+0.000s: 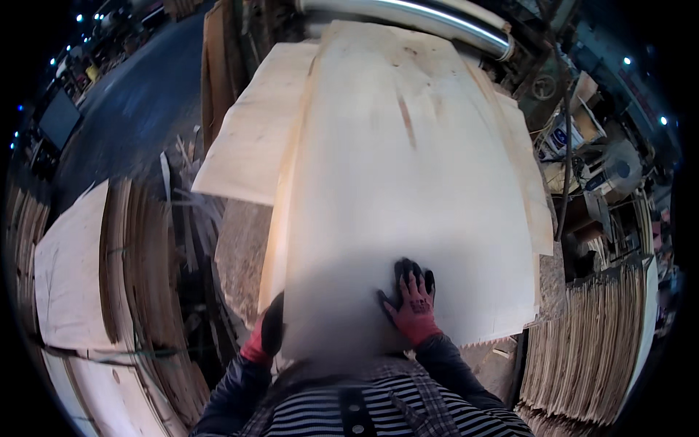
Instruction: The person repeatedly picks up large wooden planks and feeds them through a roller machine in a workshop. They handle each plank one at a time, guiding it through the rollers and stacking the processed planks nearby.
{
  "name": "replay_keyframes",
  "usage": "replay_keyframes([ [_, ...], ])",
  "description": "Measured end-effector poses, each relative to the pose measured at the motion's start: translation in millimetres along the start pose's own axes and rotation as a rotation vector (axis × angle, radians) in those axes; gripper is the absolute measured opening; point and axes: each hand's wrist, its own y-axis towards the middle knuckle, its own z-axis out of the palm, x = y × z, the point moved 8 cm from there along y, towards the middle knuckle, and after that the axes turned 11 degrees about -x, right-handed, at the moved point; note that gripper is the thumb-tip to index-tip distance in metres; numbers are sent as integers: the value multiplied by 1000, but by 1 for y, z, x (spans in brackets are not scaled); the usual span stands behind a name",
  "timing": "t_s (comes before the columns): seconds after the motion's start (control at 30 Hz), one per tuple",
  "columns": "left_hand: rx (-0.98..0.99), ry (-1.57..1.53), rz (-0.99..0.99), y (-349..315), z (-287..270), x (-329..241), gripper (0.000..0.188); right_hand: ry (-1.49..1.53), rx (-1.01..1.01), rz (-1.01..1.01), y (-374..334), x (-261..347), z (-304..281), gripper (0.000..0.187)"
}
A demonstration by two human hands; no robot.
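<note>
And here's the broad, pale wooden sheet (pixel 415 197), lying over other sheets on the wearer's side of the shiny metal roller (pixel 437 20), its far end just beside it. At the end away from that roller, the right hand (pixel 415 298), gloved in pinkish red with black fingers, is spread flat on the surface, fingers pointing rollerward. Over on the left edge, also at the end away from the roller, the left hand (pixel 271 328) in a matching glove; whether it pinches the wood, I cannot tell.

Looks thin, this one: probably light for its breadth, floppy across its span, liable to split along the grain. The long brown streak (pixel 406 120), toward the roller, could be a weak spot. Best hold, I'd say: both long edges, well supported, clear of the ragged corner away from the roller; the coated fingers should grip dry wood well.

Writing now: small dark print on the right glove, and a white package with a blue label (pixel 561 138) to the roller's right.
</note>
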Motion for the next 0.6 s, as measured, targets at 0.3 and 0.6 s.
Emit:
replay_keyframes([
  [0.3, -165, -360, -506, -14, 0, 93, 38, -104, -314, 3, 250, -52, 1, 65],
  [0.6, -79, -276, -446, -1, 3, 80, 41, -149, -99, -233, 215, -12, -11, 74],
])
